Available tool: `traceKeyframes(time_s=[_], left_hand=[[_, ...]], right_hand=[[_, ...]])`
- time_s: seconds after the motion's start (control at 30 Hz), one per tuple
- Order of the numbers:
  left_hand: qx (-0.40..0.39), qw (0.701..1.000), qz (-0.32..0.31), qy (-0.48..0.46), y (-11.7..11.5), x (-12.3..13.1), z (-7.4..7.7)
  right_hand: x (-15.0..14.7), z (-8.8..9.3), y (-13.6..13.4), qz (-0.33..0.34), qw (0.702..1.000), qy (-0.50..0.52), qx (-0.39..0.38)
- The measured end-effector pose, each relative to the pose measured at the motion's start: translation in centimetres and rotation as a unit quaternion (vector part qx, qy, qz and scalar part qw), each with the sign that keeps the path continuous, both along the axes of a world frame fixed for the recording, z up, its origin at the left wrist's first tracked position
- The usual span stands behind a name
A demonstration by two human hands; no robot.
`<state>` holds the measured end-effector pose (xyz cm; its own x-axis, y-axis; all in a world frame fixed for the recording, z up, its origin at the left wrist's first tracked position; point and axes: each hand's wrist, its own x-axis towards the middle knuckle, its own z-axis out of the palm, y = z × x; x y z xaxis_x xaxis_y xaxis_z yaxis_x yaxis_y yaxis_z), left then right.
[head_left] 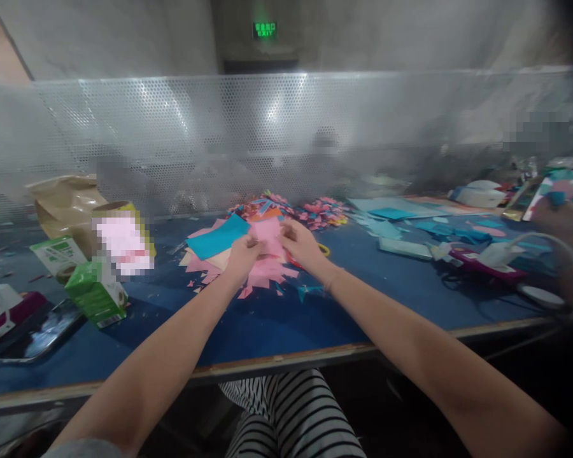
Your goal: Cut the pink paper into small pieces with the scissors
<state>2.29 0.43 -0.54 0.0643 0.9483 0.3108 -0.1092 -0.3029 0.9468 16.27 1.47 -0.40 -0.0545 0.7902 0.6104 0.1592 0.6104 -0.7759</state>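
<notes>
A small pink sheet of paper (268, 234) is pinched between my two hands, above a heap of pink and cream paper pieces (267, 273). My left hand (246, 253) grips its left edge, fingers closed. On the opposite edge, my right hand (300, 243) holds it between thumb and fingers. A blue paper sheet (218, 239) lies on the heap just left of the pink sheet. Partly hidden by my right hand are red and yellow rings (323, 250) that look like scissor handles.
Behind my hands sit piles of colourful paper cut-outs (322, 212). A green box (97, 292), a phone (45, 332) and a brown paper bag (67, 203) stand or lie left. A purple device with cables (482, 262) lies right, near another person's hand (566, 222). A perforated screen (267, 133) borders the table.
</notes>
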Motion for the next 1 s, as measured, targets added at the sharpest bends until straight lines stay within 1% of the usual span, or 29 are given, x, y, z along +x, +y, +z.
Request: traceKeyframes(time_s=[0.2, 0.3, 0.4, 0.5, 0.57, 0.63, 0.77, 0.87, 1.0], left_hand=[[0.004, 0.999, 0.038, -0.008, 0.5, -0.4, -0.2], [0.003, 0.999, 0.047, -0.011, 0.7, -0.6, -0.3], [-0.002, 0.998, 0.057, -0.014, 0.7, -0.6, -0.2], [-0.002, 0.998, 0.068, -0.009, 0.8, -0.7, -0.1], [0.005, 0.997, 0.075, -0.004, 0.9, -0.7, -0.1], [0.017, 0.997, 0.078, 0.006, 1.0, -0.8, -0.3], [0.036, 0.996, 0.082, 0.031, 1.2, -0.9, -0.5], [0.032, 0.996, 0.073, 0.035, 0.9, -0.7, -0.3], [0.022, 0.997, 0.057, 0.036, 0.4, -0.4, 0.2]], right_hand=[[0.0, 0.1, -0.4, -0.071, 0.995, -0.07, 0.032], [-0.1, 0.1, -0.6, -0.092, 0.986, -0.124, 0.07], [-0.1, 0.2, -1.0, -0.088, 0.973, -0.173, 0.122], [-0.2, 0.3, -1.3, -0.068, 0.956, -0.222, 0.177], [-0.3, 0.4, -1.5, -0.059, 0.952, -0.232, 0.191], [-0.3, 0.4, -1.5, -0.064, 0.957, -0.217, 0.181], [-0.2, 0.4, -1.2, -0.085, 0.973, -0.179, 0.12], [0.0, 0.3, -0.9, -0.099, 0.978, -0.162, 0.085], [0.3, 0.0, -0.3, -0.104, 0.981, -0.143, 0.074]])
